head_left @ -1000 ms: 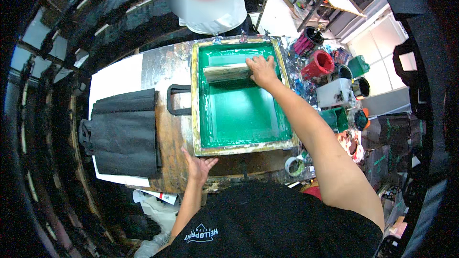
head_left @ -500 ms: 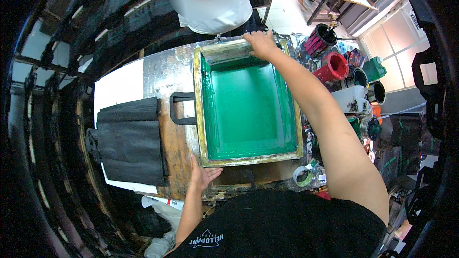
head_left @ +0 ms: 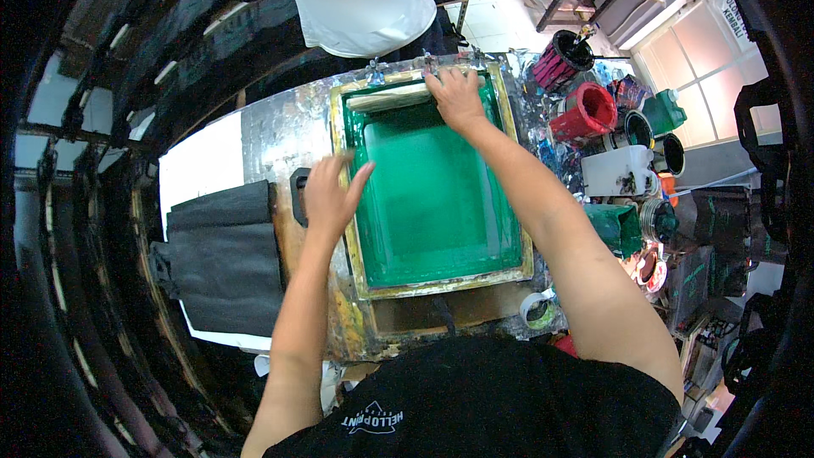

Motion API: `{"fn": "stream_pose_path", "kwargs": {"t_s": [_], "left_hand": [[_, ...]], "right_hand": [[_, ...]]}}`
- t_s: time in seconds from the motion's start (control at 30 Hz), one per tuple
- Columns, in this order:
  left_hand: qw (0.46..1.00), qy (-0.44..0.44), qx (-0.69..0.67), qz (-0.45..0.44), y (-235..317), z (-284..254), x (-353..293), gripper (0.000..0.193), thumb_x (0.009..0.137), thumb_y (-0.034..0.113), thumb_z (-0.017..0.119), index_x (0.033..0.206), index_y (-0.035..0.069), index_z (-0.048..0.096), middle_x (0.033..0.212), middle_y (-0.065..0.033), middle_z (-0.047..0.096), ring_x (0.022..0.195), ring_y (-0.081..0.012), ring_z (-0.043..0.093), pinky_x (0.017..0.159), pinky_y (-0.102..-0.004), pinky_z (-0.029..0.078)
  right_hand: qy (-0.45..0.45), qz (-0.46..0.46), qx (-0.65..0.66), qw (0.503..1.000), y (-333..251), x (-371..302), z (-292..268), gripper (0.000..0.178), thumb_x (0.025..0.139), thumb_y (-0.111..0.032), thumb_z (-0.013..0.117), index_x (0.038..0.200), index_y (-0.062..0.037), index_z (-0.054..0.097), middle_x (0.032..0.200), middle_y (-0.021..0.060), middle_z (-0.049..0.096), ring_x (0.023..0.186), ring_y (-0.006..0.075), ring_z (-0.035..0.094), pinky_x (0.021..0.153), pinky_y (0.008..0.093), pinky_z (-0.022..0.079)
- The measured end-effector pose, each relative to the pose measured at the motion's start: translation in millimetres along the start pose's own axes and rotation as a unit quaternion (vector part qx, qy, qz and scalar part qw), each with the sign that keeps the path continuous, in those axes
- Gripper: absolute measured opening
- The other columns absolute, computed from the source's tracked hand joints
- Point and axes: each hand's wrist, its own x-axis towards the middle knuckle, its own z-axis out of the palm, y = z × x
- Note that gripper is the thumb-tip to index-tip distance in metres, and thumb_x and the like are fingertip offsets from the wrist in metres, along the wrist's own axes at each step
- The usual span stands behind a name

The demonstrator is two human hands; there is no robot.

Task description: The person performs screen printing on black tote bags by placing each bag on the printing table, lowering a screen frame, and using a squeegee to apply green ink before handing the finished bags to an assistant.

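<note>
A screen printing frame (head_left: 527,246) with yellowed edges lies on the table, its mesh (head_left: 424,195) coated in green ink. At its far end a wooden squeegee (head_left: 386,101) leans inside the frame. My right hand (head_left: 459,97) has its fingers curled over the squeegee's right part. My left hand (head_left: 332,192) hovers by the frame's left side, thumb spread from the fingers, holding nothing; its fingertips are blurred. Under it, a black bag handle (head_left: 298,195) sticks out from beneath the frame.
A pile of black fabric bags (head_left: 222,259) lies to the left on a white sheet (head_left: 203,153). Ink pots, among them a red one (head_left: 585,112), and a white jug (head_left: 617,171) crowd the right. A tape roll (head_left: 538,311) sits near the front. Opposite stands a person in a white shirt (head_left: 365,8).
My left hand has risen from the frame's near left corner to its left side. My right hand has shifted slightly left and nearer, and the squeegee now tilts toward me.
</note>
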Motion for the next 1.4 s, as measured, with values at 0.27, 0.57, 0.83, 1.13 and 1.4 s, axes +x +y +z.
{"fn": "stream_pose_path", "kwargs": {"t_s": [0.27,0.57,0.83,1.13,1.4], "left_hand": [[0.948,-0.015,0.253,0.193,-33,85,145,0.075,0.081,0.076,0.065,0.106,0.005,0.072,0.110,-0.0153,0.069,0.111,-0.0331,0.063,0.094,-0.0481,0.046],[0.960,-0.055,0.236,0.141,-29,105,136,0.064,0.082,0.070,0.068,0.080,0.006,0.070,0.083,-0.0124,0.073,0.080,-0.0312,0.072,0.082,-0.0460,0.050],[0.961,-0.040,0.225,0.154,-21,93,68,0.060,0.080,0.067,0.072,0.082,0.008,0.066,0.082,-0.0113,0.072,0.075,-0.0299,0.070,0.084,-0.0434,0.046],[0.968,-0.019,0.193,0.162,9,70,-39,0.058,0.075,0.063,0.078,0.082,0.008,0.066,0.078,-0.0083,0.067,0.074,-0.0278,0.066,0.083,-0.0415,0.045],[0.971,-0.050,0.173,0.157,33,50,-139,0.054,0.071,0.057,0.084,0.083,0.009,0.064,0.080,-0.0085,0.064,0.077,-0.0279,0.064,0.085,-0.0420,0.044]], "right_hand": [[-0.178,-0.029,0.115,0.977,40,29,-26,0.042,0.078,-0.019,0.079,0.119,-0.0179,0.071,0.119,0.0095,0.073,0.112,0.0310,0.068,0.097,0.0537,0.046],[-0.153,-0.014,0.086,0.984,39,3,-9,0.034,0.081,-0.029,0.083,0.111,-0.0181,0.072,0.106,0.0070,0.075,0.107,0.0284,0.071,0.093,0.0577,0.044],[-0.130,-0.024,0.098,0.986,12,-57,-34,0.030,0.080,-0.024,0.082,0.107,-0.0188,0.071,0.102,0.0065,0.073,0.104,0.0283,0.070,0.096,0.0558,0.042],[-0.176,-0.015,0.093,0.980,-28,-155,-84,0.037,0.080,-0.021,0.079,0.115,-0.0184,0.068,0.108,0.0048,0.071,0.107,0.0257,0.067,0.098,0.0532,0.041],[-0.185,-0.005,0.096,0.978,-68,-251,-130,0.036,0.078,-0.018,0.080,0.112,-0.0181,0.068,0.105,0.0054,0.070,0.105,0.0257,0.067,0.096,0.0526,0.041]]}}
